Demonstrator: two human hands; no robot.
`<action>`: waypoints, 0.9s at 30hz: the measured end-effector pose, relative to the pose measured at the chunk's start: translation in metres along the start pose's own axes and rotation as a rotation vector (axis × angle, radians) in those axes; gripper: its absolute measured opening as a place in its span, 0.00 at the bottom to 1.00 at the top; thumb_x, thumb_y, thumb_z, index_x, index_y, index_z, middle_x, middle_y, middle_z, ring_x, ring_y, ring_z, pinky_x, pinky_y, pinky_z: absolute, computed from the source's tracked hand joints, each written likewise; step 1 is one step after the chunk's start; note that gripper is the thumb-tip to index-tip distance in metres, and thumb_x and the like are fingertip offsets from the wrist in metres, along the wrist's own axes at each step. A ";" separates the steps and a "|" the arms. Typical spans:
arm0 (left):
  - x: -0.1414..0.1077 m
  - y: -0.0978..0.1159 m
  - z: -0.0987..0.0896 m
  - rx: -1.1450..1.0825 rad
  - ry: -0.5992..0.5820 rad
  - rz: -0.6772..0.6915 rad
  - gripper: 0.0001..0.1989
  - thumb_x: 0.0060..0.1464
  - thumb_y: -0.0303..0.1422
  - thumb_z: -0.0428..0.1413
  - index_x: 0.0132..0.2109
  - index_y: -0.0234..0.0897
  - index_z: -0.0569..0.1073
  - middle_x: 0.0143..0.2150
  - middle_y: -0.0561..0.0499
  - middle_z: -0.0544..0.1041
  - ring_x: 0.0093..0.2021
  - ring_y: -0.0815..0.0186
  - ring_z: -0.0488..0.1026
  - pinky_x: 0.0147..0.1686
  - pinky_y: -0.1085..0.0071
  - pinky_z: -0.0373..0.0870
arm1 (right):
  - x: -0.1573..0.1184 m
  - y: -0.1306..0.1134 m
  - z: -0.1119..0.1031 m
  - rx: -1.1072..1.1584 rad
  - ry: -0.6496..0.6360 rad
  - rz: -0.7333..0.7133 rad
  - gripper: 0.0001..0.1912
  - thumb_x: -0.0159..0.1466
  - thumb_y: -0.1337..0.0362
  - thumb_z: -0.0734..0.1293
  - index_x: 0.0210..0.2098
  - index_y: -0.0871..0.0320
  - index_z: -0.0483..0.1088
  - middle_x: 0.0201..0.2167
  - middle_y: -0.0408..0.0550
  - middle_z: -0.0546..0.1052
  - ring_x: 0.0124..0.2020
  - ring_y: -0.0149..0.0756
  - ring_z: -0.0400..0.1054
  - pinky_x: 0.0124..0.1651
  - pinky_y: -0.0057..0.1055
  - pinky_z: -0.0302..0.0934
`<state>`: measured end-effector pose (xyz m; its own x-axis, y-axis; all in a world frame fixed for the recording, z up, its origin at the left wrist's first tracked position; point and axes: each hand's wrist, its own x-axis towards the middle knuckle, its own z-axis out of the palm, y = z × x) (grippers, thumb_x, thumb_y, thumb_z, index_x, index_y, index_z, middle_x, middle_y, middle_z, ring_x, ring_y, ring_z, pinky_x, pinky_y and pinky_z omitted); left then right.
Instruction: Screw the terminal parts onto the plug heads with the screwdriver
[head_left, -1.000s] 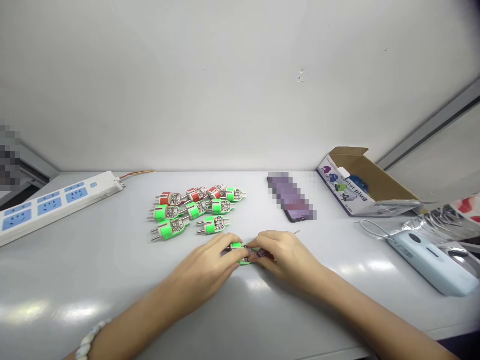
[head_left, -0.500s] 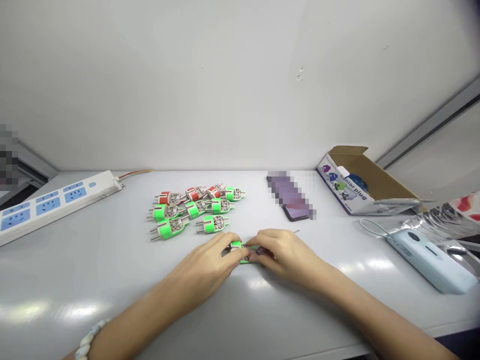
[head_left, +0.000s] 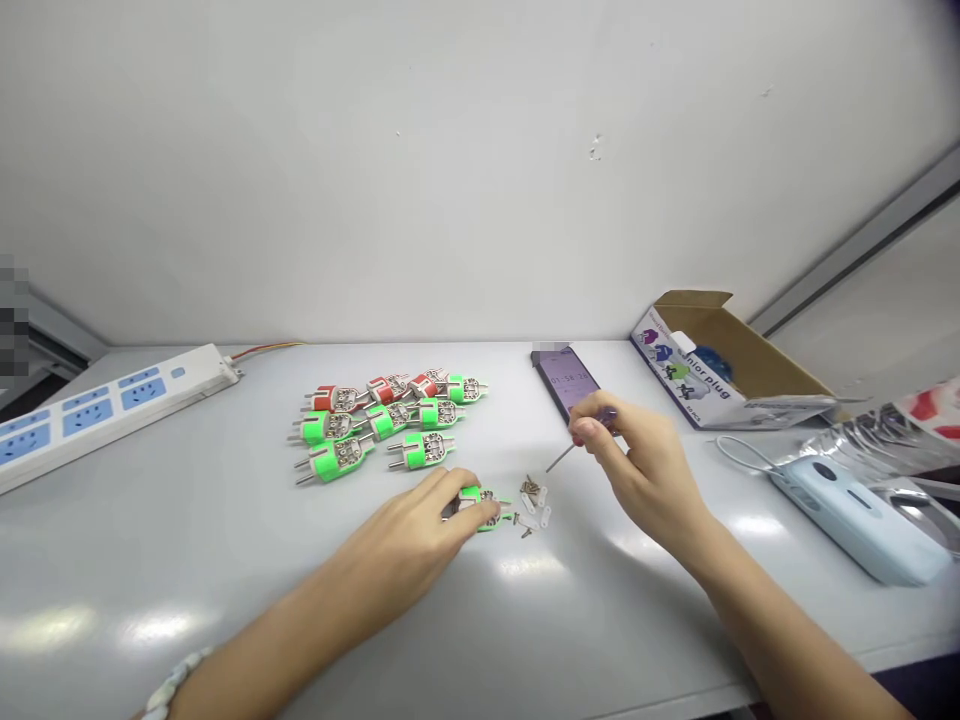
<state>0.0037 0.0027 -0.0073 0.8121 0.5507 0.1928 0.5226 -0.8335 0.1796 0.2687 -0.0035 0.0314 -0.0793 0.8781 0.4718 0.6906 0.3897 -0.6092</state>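
My left hand (head_left: 427,515) holds a green plug (head_left: 487,508) down on the grey table, its fingers closed over the plug's body. To the right of that plug lie several small screws (head_left: 531,487) and white plastic strips (head_left: 545,516). My right hand (head_left: 637,460) is raised off the table with its fingers round the purple handle of a screwdriver (head_left: 562,457). The tip points down and left, towards the screws. Beyond my left hand, several opened green plugs (head_left: 336,459) and red plugs (head_left: 388,388) lie in rows with their inner parts showing.
A white power strip (head_left: 112,405) lies at the left. Behind my right hand is a phone (head_left: 566,378). An open cardboard box (head_left: 694,385) stands at the back right, with a pale blue device (head_left: 859,515) and clear plastic wrapping (head_left: 862,445) nearer the right edge.
My right hand has moved away from the plug, up and to the right, with the screwdriver. The screws and white strips now show. My left hand stays on the plug.
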 end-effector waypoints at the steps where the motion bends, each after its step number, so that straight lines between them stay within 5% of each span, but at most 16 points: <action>1: 0.000 0.000 0.000 -0.002 0.003 -0.001 0.22 0.64 0.19 0.45 0.57 0.42 0.72 0.51 0.44 0.72 0.40 0.62 0.73 0.34 0.72 0.71 | 0.000 0.000 0.000 0.035 -0.021 0.032 0.15 0.73 0.60 0.60 0.30 0.55 0.65 0.21 0.40 0.68 0.22 0.32 0.62 0.26 0.29 0.53; 15: -0.002 -0.001 0.000 0.007 0.016 0.013 0.24 0.63 0.18 0.44 0.58 0.42 0.72 0.51 0.44 0.72 0.40 0.62 0.73 0.34 0.72 0.71 | 0.001 -0.001 0.006 0.090 -0.135 0.102 0.16 0.72 0.57 0.60 0.30 0.55 0.66 0.22 0.41 0.70 0.24 0.33 0.64 0.26 0.28 0.54; 22: -0.004 0.000 0.000 0.020 0.014 0.015 0.24 0.62 0.17 0.44 0.58 0.42 0.72 0.51 0.44 0.72 0.41 0.61 0.73 0.34 0.72 0.71 | 0.000 -0.002 0.004 0.133 -0.067 0.092 0.14 0.72 0.59 0.61 0.30 0.55 0.67 0.22 0.40 0.69 0.23 0.32 0.64 0.26 0.29 0.55; 27: -0.005 0.000 0.000 0.044 -0.006 0.013 0.26 0.60 0.16 0.44 0.58 0.43 0.72 0.52 0.44 0.72 0.40 0.61 0.74 0.33 0.71 0.72 | -0.002 -0.003 0.005 0.404 0.019 0.145 0.17 0.73 0.55 0.63 0.30 0.56 0.70 0.22 0.40 0.70 0.22 0.30 0.66 0.27 0.28 0.61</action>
<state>-0.0002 -0.0006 -0.0086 0.8206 0.5393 0.1890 0.5225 -0.8420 0.1343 0.2630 -0.0046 0.0292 0.0140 0.9280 0.3723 0.3565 0.3432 -0.8690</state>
